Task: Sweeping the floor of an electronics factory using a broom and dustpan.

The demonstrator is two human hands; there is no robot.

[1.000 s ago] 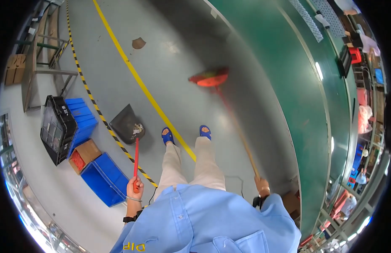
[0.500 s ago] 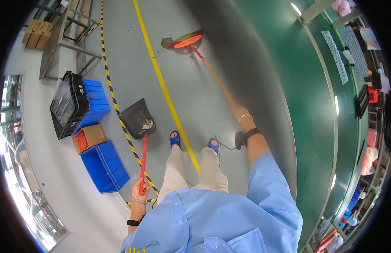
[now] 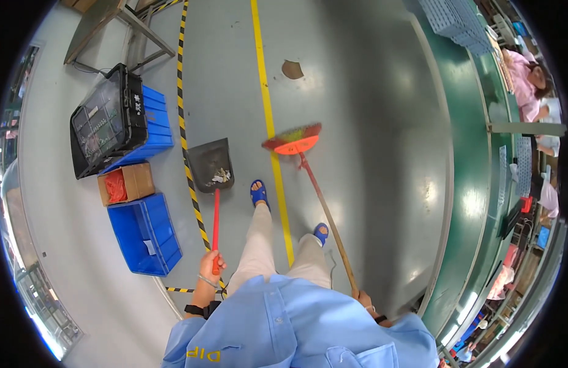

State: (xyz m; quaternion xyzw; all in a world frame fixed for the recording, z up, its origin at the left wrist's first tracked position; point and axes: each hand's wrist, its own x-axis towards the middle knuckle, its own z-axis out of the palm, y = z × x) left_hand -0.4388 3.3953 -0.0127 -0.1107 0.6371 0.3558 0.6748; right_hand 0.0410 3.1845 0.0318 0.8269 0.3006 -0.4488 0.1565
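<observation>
My left hand point(image 3: 213, 264) is closed round the red handle of a dark grey dustpan point(image 3: 204, 161), whose pan lies on the floor by the striped tape. Crumpled scraps point(image 3: 221, 176) sit inside the pan near its handle end. Low beside my body, my right hand point(image 3: 362, 299) grips the wooden stick of a broom point(image 3: 298, 145) with an orange head and red-green bristles. The bristles rest across the yellow floor line, to the right of the dustpan. A flat brown piece point(image 3: 292, 69) lies on the floor beyond the broom head, apart from it.
Along the left wall stand a black crate point(image 3: 103, 126) on a blue bin, a cardboard box point(image 3: 143, 183) with red plastic inside, and an open blue bin point(image 3: 167, 236). A metal-legged table point(image 3: 100, 27) is farther off. A green workbench point(image 3: 458, 116) runs along the right; a person in pink point(image 3: 524, 83) is beyond it.
The broom head has come nearer, away from the brown piece and onto the yellow line. My right arm has drawn back toward my body. My feet have shifted, and the dustpan stays in my left hand.
</observation>
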